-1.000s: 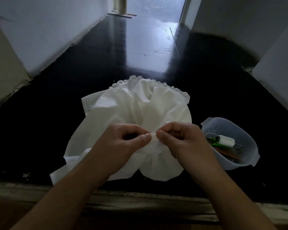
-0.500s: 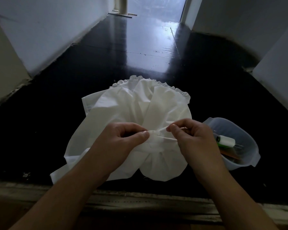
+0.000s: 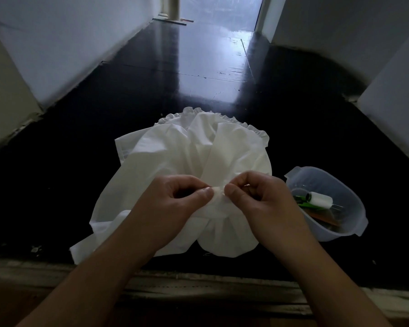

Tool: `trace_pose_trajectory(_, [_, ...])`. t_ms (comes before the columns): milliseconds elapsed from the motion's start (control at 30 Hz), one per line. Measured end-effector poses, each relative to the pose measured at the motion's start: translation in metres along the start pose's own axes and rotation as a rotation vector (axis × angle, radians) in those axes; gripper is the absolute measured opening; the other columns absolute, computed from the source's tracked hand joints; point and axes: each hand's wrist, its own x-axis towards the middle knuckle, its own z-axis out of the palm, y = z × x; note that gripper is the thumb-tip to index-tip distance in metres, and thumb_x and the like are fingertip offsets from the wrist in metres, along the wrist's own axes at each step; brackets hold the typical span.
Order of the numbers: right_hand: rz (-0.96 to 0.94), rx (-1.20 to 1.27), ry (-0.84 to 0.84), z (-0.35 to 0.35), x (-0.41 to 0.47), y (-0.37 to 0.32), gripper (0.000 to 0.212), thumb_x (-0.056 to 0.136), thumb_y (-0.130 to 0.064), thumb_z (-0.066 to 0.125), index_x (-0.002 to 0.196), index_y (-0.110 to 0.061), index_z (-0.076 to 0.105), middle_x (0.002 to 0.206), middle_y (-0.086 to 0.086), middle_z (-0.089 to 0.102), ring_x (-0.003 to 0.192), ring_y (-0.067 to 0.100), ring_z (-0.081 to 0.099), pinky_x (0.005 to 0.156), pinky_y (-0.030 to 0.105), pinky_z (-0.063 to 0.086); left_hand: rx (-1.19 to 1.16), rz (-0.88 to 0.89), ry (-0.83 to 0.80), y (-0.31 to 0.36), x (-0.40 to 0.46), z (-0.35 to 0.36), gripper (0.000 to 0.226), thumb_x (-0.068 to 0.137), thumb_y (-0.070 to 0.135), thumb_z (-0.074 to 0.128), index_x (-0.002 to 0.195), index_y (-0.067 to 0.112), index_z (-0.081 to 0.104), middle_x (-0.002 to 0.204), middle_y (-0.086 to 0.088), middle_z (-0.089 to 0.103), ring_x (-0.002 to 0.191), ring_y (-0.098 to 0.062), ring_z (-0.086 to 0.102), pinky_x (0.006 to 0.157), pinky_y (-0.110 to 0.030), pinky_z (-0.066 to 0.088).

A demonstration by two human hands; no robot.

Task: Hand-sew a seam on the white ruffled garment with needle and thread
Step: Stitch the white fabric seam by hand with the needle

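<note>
White ruffled cotton garment (image 3: 175,161) lies bunched on the glossy black floor (image 3: 151,90) straight in front of you, its frilled edge (image 3: 222,116) at the far side and its plain folds spilling toward the worn pale sill (image 3: 198,286) nearest you. You have a small fold of its cloth raised between both hands, above the middle of the heap.

Your left hand (image 3: 170,208) has its fingers curled, with the thumb and forefinger pinching that fold from the left. Your right hand (image 3: 265,204) mirrors it: fingers curled in, thumb and forefinger pinched together at the same fold from the right. The two thumb tips sit just beside each other, with only a nub of white cloth showing between them. Whether your right fingertips also hold a needle you cannot tell from this view; it is too small to make out, and no thread shows either.

To your right, just beside the garment and your right wrist, stands a translucent plastic bowl (image 3: 354,223) with a pouring lip. Inside it lies a white spool of thread (image 3: 320,199), a green-handled item (image 3: 302,202) partly under the spool, and something brownish (image 3: 326,219) on the bottom that you cannot identify.

Pale walls (image 3: 57,43) flank the floor on both sides.
</note>
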Motion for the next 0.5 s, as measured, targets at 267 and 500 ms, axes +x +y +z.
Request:
trace_pose_trajectory(267, [0.089,0.037,0.054,-0.006,0.006,0.009,0.017,0.100,-0.027,0.064,0.084,-0.022,0.068,0.052,-0.011,0.057,0.049,0.000,0.050,0.054,0.025,0.038,-0.025,-0.039,0.018,0.004,-0.002,-0.001,0.015,0.096,0.021,0.071,0.087,0.024,0.084,0.082,0.004,0.080,0.076,-0.009,0.076,0.064,-0.014,0.054])
trace_pose_trajectory(500, [0.150,0.077,0.147,-0.005,0.010,0.018,0.023,0.101,-0.033,0.061,0.080,-0.028,0.069,0.054,-0.018,0.057,0.057,0.004,0.051,0.060,0.030,0.036,-0.038,-0.045,0.023,0.003,-0.002,-0.001,0.016,0.096,0.022,0.072,0.086,0.025,0.083,0.082,0.004,0.080,0.077,-0.008,0.076,0.064,-0.013,0.052])
